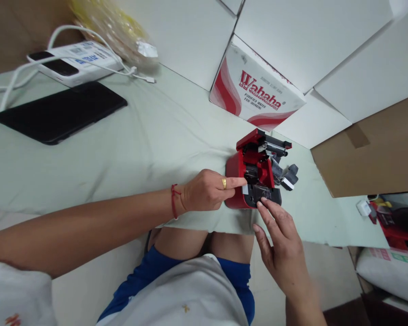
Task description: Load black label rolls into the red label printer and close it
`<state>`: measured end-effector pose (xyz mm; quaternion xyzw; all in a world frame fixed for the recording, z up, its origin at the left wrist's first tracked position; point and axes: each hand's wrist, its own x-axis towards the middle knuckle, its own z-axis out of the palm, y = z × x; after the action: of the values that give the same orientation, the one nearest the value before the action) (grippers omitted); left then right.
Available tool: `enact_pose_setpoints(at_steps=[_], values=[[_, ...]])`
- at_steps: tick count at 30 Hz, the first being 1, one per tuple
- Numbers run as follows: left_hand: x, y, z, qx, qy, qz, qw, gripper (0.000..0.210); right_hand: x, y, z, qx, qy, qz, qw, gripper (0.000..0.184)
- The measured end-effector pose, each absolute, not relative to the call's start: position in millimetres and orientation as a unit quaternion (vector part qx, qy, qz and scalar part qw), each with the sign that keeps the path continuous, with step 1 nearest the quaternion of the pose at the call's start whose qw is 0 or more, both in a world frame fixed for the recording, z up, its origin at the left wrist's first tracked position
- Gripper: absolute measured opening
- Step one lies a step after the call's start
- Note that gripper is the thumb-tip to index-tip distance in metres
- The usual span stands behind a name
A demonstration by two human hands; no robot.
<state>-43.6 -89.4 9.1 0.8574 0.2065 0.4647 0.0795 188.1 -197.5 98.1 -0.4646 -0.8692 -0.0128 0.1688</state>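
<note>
A small red and black machine [236, 170], which looks like a label printer, stands on the table with its lid [250, 139] raised. Its inside shows black parts and a shiny dark film [263, 192] over the front. My left hand [209, 189] is at its left side, index finger laid over the edge beside a small white label [245, 189], the other fingers curled against the wall. With fingers extended, my right hand [280, 235] touches the front of the film with its fingertips. Crumpled black pieces [291, 174] lie just right of the machine.
Behind the machine stands a Wahaha carton [258, 90], near white boxes and a brown cardboard box [377, 149]. At the left lie a black phone [61, 111], a white device [75, 61] with a cable [12, 90], and clear plastic wrapping [119, 36]. The table's front edge runs close by.
</note>
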Motion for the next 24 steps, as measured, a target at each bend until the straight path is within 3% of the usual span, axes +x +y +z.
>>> enact_pose_setpoints(at_steps=[11,17,24], values=[[-46,-86,20,0.824,0.202,0.528,0.043,0.025,183,-197,92,-0.495,-0.842,-0.032,0.21,0.059],[-45,-54,75,0.739,0.347,0.574,0.067,0.032,181,-198,90,-0.501,-0.838,-0.025,0.217,0.058],[-31,-22,111,0.771,0.345,0.491,0.213,0.04,181,-199,88,-0.505,-0.832,-0.021,0.229,0.059]])
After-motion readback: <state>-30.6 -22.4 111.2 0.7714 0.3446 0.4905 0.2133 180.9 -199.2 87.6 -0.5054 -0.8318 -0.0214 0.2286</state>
